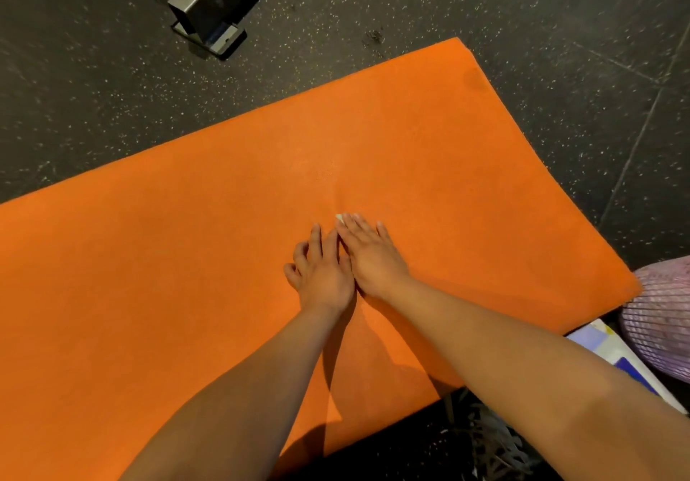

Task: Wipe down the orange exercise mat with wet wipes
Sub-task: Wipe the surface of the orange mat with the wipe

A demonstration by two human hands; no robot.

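Bare forearms run smooth to the left hand and right hand. Nails are short with pale tips. Lilac ribbed fabric at 4 o'clock may be clothing.

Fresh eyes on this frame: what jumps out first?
The orange mat fills the view, lying on dark speckled floor. At its centre the left hand and right hand press flat side by side, a white wipe peeking from under the right fingertips. A metal equipment base sits top left.
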